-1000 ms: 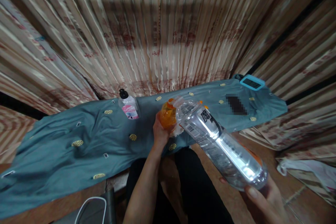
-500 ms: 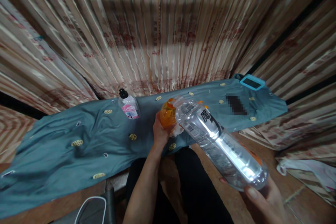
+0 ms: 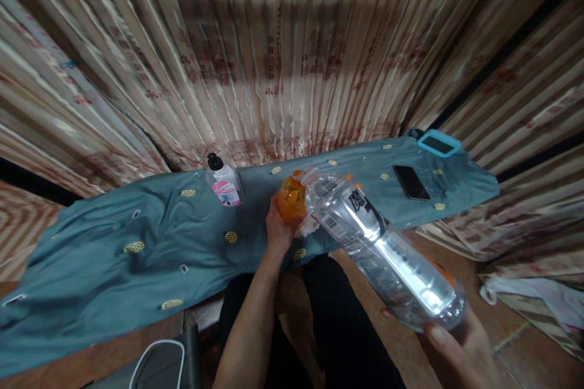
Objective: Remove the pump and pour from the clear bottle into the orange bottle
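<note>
My left hand (image 3: 280, 223) is wrapped round a bottle of orange liquid (image 3: 292, 199) that stands on the cloth in front of me. In my right hand (image 3: 460, 340) is the base of a large clear plastic bottle (image 3: 387, 249) with dark lettering on its label. This clear bottle is tilted, its neck pointing left and its mouth at the top of the orange bottle. Whether the two mouths touch I cannot tell. Something white, partly hidden, lies on the cloth beside my left hand.
A pump bottle (image 3: 224, 184) with a pink label stands on the green cloth (image 3: 104, 273) to the left. At the right lie a dark phone (image 3: 411, 182) and a blue-framed device (image 3: 438, 143). Striped curtains (image 3: 274, 42) hang behind and at both sides. A white cable (image 3: 157, 346) loops at lower left.
Both hands and both bottles keep almost the same position. The phone, blurred out by blocks before, now shows plainly.
</note>
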The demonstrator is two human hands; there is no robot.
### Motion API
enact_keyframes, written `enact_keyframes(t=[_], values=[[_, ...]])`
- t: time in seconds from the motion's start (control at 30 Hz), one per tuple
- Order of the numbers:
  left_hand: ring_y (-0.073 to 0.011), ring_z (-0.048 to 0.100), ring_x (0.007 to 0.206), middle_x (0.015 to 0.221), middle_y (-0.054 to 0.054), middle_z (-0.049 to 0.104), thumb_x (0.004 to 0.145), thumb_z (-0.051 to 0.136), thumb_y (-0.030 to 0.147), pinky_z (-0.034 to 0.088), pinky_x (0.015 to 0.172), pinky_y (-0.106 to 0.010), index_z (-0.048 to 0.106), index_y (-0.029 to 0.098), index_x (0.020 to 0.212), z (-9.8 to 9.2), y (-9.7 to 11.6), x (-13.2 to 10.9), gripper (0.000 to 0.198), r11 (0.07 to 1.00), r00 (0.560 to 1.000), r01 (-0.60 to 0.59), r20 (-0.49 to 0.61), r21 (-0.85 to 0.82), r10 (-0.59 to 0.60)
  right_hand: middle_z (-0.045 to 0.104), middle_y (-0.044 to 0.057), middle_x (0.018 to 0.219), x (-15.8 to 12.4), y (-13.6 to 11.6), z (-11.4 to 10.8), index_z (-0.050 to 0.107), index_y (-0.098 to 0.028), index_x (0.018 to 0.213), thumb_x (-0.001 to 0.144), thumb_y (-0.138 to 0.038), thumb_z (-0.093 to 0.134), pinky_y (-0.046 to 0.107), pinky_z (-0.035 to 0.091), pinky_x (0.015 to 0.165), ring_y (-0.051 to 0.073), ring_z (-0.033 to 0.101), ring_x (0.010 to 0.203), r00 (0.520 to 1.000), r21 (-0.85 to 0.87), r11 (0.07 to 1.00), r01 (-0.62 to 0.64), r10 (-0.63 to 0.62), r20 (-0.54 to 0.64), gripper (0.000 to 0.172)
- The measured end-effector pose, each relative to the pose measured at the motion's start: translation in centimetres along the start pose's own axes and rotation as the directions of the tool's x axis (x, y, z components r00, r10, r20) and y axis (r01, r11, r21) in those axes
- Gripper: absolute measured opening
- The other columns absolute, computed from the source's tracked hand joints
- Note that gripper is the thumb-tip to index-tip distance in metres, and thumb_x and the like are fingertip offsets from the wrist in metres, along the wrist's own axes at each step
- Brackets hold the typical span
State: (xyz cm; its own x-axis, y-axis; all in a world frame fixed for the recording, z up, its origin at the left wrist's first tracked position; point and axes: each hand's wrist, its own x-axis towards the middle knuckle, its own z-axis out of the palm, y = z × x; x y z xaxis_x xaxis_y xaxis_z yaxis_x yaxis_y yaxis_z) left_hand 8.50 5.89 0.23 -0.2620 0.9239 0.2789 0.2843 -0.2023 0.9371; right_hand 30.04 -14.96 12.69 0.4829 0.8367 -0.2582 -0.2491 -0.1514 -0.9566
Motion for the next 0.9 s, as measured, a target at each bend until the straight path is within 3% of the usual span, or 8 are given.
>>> enact_keyframes(t=[0.3,0.4,0.6,0.8,0.9], values=[[-0.0272,0.082,0.102,0.119,-0.007,0.083,0.073,0.096,0.034,0.066,0.091,-0.038,0.064,0.023,0.133,0.12,0.08,-0.09,0.068,1.0,1.0,0.003,0.0,0.011,-0.003,0.074,0.014,0.142,-0.31,-0.31,0.39,0.064,-0.027,0.149,0.065,-0.066,0.106,0.04,0.073,0.084,0.032,0.082,0.098,1.0,-0.01,1.0,0.005,-0.005,-0.019,0.102],[-0.0276,0.082,0.104,0.119,-0.007,0.084,0.072,0.096,0.031,0.066,0.092,-0.038,0.065,0.024,0.134,0.1,0.45,-0.15,0.07,1.0,1.0,0.021,-0.006,0.005,-0.021,0.074,0.013,0.141,-0.29,-0.3,0.21,0.065,-0.028,0.148,0.07,-0.063,0.103,0.041,0.072,0.086,0.033,0.08,0.104,1.0,-0.017,1.0,0.011,-0.011,0.006,0.094],[-0.0276,0.083,0.102,0.117,-0.006,0.084,0.071,0.097,0.027,0.066,0.089,-0.037,0.066,0.024,0.131,0.12,0.81,-0.11,0.067,0.999,0.999,0.044,-0.007,0.02,-0.044,0.075,0.012,0.141,-0.16,-0.1,-0.27,0.064,-0.028,0.151,0.07,-0.06,0.102,0.04,0.069,0.096,0.035,0.075,0.121,1.0,-0.044,0.999,0.018,-0.018,0.002,0.095],[-0.0283,0.083,0.106,0.12,-0.007,0.084,0.072,0.096,0.028,0.066,0.092,-0.038,0.066,0.024,0.133,0.24,0.52,-0.08,0.068,0.998,0.999,0.046,0.007,0.03,-0.046,0.076,0.013,0.138,-0.16,-0.19,-0.13,0.066,-0.029,0.15,0.07,-0.06,0.102,0.044,0.071,0.088,0.035,0.08,0.106,1.0,-0.049,0.999,0.024,-0.024,0.005,0.093],[-0.0284,0.083,0.106,0.12,-0.007,0.083,0.073,0.096,0.028,0.066,0.092,-0.038,0.065,0.024,0.134,0.28,0.46,-0.09,0.068,0.999,0.999,0.033,0.009,0.022,-0.033,0.074,0.015,0.144,0.12,0.16,-0.5,0.067,-0.028,0.149,0.072,-0.061,0.1,0.048,0.071,0.089,0.04,0.077,0.119,0.999,-0.052,0.998,0.035,-0.034,0.018,0.09]])
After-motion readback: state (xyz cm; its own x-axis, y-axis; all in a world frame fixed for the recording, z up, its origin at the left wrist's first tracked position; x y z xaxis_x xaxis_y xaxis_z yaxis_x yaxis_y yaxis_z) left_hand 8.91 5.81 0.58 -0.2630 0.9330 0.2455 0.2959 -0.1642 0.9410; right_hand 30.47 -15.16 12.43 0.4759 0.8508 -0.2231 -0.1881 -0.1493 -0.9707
